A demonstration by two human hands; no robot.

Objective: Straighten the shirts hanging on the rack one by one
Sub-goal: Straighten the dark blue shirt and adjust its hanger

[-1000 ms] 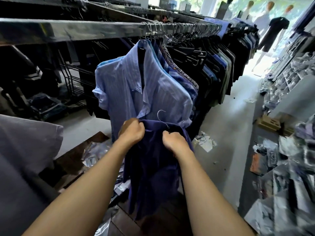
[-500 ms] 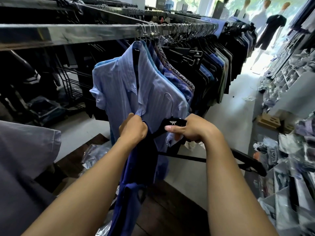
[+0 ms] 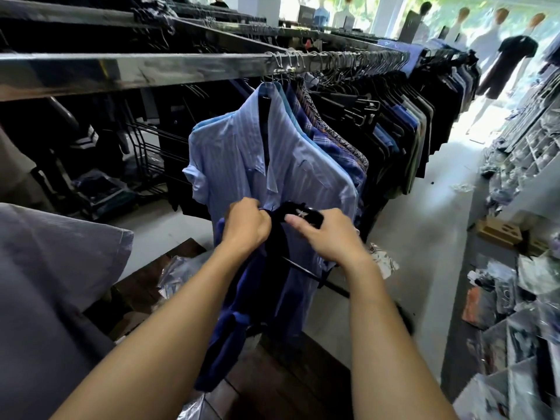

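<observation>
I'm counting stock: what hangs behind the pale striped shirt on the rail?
Behind the striped shirt, only edges show: a light blue shirt, a plaid shirt, then a patterned one, with dark garments beyond. Their fronts are covered.

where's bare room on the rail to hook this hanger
Free: the rail left of the light blue striped shirt. Crowded: right of it, hooks packed tight. The left hand holds the dark blue shirt, the right hand its hanger.
</observation>
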